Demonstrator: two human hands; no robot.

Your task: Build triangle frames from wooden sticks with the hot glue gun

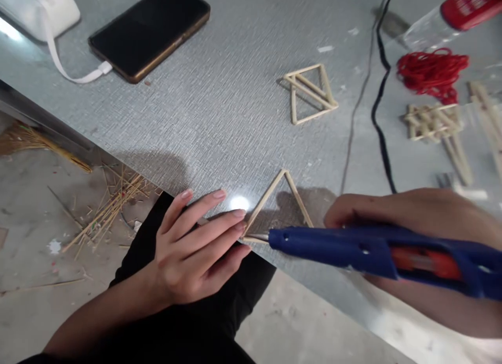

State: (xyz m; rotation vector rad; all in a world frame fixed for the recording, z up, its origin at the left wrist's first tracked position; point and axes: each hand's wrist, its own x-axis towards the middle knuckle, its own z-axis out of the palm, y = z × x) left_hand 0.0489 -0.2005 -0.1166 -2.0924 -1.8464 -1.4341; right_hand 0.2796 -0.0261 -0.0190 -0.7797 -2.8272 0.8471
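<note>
A blue glue gun (333,246) is gripped by the right hand (376,209), whose fingers are mostly hidden, and its back end is cut off on the right. A corner of the stick triangle (264,203), at the edge of the gray table (235,118), is touched by the left hand (196,249); whether it is pinched cannot be told. The triangle's bottom side is partly covered by the gun. A bottle (468,9) is cut off too. Thin sticks (112,209) are scattered on the floor (282,327).
</note>
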